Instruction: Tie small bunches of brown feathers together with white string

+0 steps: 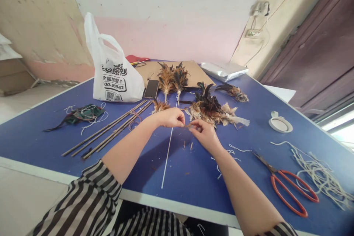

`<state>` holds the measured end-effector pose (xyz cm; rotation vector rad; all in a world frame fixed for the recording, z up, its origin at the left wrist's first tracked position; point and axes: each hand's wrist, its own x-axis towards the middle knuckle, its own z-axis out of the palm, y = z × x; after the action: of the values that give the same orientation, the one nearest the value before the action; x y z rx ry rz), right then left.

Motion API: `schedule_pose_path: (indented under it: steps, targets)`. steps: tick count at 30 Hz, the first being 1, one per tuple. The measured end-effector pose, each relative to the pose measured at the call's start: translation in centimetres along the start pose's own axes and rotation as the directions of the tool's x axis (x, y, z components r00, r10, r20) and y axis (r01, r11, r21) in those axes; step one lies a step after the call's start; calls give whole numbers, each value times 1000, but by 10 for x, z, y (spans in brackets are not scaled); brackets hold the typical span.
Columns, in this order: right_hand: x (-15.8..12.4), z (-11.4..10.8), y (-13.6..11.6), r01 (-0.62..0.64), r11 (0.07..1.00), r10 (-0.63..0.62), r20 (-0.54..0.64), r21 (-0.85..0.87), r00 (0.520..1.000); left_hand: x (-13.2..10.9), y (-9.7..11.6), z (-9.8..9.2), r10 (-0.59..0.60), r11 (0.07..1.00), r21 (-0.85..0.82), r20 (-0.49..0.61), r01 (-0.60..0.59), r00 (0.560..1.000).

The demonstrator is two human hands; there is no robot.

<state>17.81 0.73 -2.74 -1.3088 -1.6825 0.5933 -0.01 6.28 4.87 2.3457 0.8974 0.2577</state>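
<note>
My left hand (pixel 172 118) and my right hand (pixel 206 135) meet above the middle of the blue table, close to its white line. Both have fingertips pinched on a small brown feather (pixel 187 125) that spans the short gap between them. Just beyond my right hand lies a loose heap of black, brown and cream feathers (pixel 208 106). A small tuft of brown feathers (pixel 160 106) shows behind my left hand, partly covered by it. Two tied feather bunches (pixel 166 77) with pale stems rest farther back on brown cardboard (pixel 199 73). Bits of feather are scattered below my hands.
Left: thin sticks (pixel 110 132), a dark green feathered piece with string (pixel 90 111), a white plastic bag (pixel 116 70) and a phone (pixel 151 89). Right: red-handled scissors (pixel 287 184), a tangle of white string (pixel 320 173) and a tape roll (pixel 280 123). A silver packet (pixel 224 70) lies behind.
</note>
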Motion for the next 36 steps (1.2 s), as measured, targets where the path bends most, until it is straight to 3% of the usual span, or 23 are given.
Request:
schedule_pose_path:
  steps: [4,6,9,11,13,19,24,30,31,32,34,36]
  targets:
    - [0,1,0,-28,999,25,79,46,997,-2,2,-2,18,999,-49,62,-15,998]
    - [0,2,4,-73,995,65,112,64,992,1,-2,-5,9,998,-56,32,-7,999]
    - [4,3,15,-225,954,212,85,198,974,18,-18,-7,-48,999,16,-148,51,988]
    - [7,1,22,-314,888,316,49,337,947,34,-30,-6,-92,971,182,-314,155,945]
    - [10,-3,27,-361,810,397,22,461,918,52,-40,-2,-153,899,327,-393,293,907]
    - [14,-10,33,-373,671,488,-3,641,873,90,-58,16,-263,842,357,-384,406,885]
    - [14,-8,34,-381,618,493,39,688,869,98,-66,22,-282,865,290,-393,409,876]
    - [14,-9,32,-386,518,505,91,763,858,75,-55,32,-301,938,62,-342,341,890]
    - [14,-9,30,-394,488,506,115,779,855,68,-50,36,-301,950,-23,-318,310,899]
    - [13,-8,28,-403,458,502,143,792,853,60,-44,40,-306,930,-287,-253,231,918]
    - [12,-5,21,-431,413,482,208,802,851,45,-33,50,-285,726,-679,-157,106,945]
    - [10,-2,16,-458,404,462,255,792,849,32,-25,60,-326,518,-849,-86,102,942]
